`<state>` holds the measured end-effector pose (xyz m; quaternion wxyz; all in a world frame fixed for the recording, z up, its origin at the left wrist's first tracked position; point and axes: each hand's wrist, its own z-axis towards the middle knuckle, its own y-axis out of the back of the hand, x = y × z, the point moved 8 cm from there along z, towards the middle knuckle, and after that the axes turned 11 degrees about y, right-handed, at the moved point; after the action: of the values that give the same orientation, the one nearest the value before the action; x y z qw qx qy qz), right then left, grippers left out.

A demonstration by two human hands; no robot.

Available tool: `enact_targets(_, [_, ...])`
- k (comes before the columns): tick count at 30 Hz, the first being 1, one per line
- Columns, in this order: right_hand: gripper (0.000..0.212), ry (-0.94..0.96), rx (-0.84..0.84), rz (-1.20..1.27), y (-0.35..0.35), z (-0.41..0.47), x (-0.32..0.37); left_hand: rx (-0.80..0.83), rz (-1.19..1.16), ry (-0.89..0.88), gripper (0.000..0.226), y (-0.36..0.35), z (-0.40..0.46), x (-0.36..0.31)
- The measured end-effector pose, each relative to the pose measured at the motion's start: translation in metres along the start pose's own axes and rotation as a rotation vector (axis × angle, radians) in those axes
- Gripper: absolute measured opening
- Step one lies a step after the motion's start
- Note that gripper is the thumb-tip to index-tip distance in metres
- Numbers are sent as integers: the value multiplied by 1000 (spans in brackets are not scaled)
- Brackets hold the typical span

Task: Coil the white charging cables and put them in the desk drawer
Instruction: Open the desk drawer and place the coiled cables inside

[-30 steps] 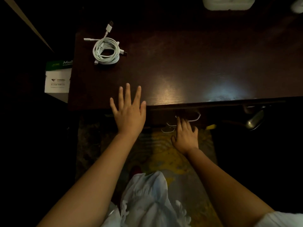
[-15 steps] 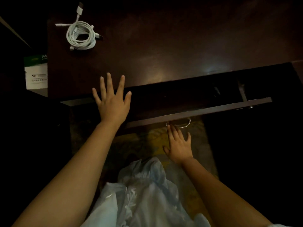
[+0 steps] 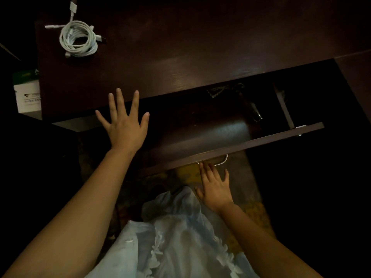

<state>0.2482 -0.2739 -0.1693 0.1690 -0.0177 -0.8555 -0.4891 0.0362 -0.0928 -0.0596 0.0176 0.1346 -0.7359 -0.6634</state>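
Drawer [image 3: 230,149] stands open; right hand [image 3: 215,187], fingers straight, touches its handle [image 3: 221,161]. Left hand [image 3: 125,125] hovers spread, holding nothing. Coiled cables [image 3: 78,38] lie on the tabletop [image 3: 190,47].

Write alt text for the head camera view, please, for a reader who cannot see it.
A dark desk with its drawer pulled open. The right hand reaches to the drawer handle; the left hand is spread at the desk edge. White coiled cables lie on the desk's far left corner.
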Motion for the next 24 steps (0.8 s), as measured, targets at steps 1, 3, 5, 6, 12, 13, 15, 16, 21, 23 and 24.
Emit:
enact_targets(1, [72, 3, 9, -11, -1, -2, 0, 1, 1, 2, 59, 0, 0, 0])
enact_targets(3, [70, 12, 17, -26, -2, -5, 0, 2, 3, 9, 60, -1, 1, 0])
enact_targets(5, [70, 23, 22, -42, -2, -7, 0, 5, 7, 18, 60, -1, 0, 0])
enact_targets(6, [69, 28, 24, -50, -1, -8, 0, 7, 8, 23, 60, -1, 0, 0])
enact_targets(12, [63, 75, 2, -41, 17, -10, 6, 39, 27, 35, 61, 0, 0, -3])
enact_targets(13, [60, 92, -6, -36, 23, -11, 8, 46, 32, 35, 61, 2, -1, -3])
enact_targets(15, [51, 147, -48, -42, 42, -13, 17, 59, 40, 32, 61, 6, -4, -5])
enact_targets(16, [46, 181, -87, -43, 55, -14, 23, 59, 39, 28, 61, 8, -8, -7])
enact_targets(21, [38, 329, -431, -116, 145, -15, 68, -7, -1, -49, 53, 34, -30, -22])
enact_targets(23, [33, 351, -508, -178, 177, -8, 82, -53, -4, -61, 47, 52, -36, -21])
enact_targets(24, [32, 364, -520, -194, 189, -2, 89, -72, -7, -63, 45, 61, -38, -20])
